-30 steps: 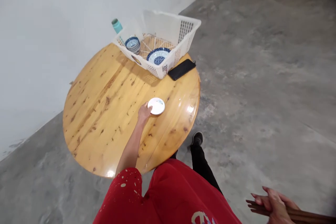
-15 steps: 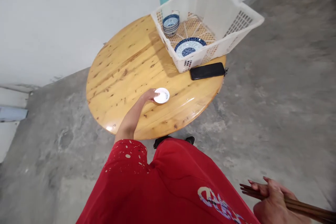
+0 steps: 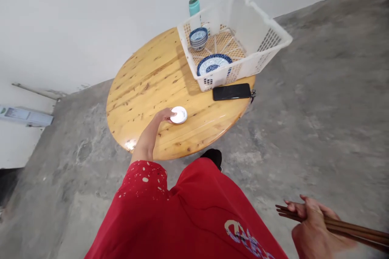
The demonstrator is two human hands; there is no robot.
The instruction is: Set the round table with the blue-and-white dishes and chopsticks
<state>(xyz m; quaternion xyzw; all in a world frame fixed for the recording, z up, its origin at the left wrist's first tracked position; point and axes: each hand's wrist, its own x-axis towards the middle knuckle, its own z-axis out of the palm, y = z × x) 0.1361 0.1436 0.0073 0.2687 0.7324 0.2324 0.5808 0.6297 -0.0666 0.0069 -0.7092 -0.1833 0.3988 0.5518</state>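
My left hand (image 3: pixel 167 114) reaches over the wooden table and grips the edge of a small white dish (image 3: pixel 180 114), thumb on its inner face. The dish is at or just above the tabletop; I cannot tell whether it touches. Out at the lower right, beyond the table, my right hand (image 3: pixel 314 220) is wrapped round several brown wooden chopsticks (image 3: pixel 349 227). Their ends stick out on both sides of the fist.
On the round table (image 3: pixel 142 89) stands a white plastic basket (image 3: pixel 243 73). It contains stacked blue-and-white bowls (image 3: pixel 198 39) and a patterned plate (image 3: pixel 213 64). A black phone (image 3: pixel 231 92) lies before it; a turquoise bottle (image 3: pixel 194 7) stands behind it. My shoe (image 3: pixel 213 156) is near the table edge.
The view has shifted a little, so the basket and phone appear lower and further left. Both hands keep their hold on the dish and the chopsticks. A shoe shows more fully beside the table.
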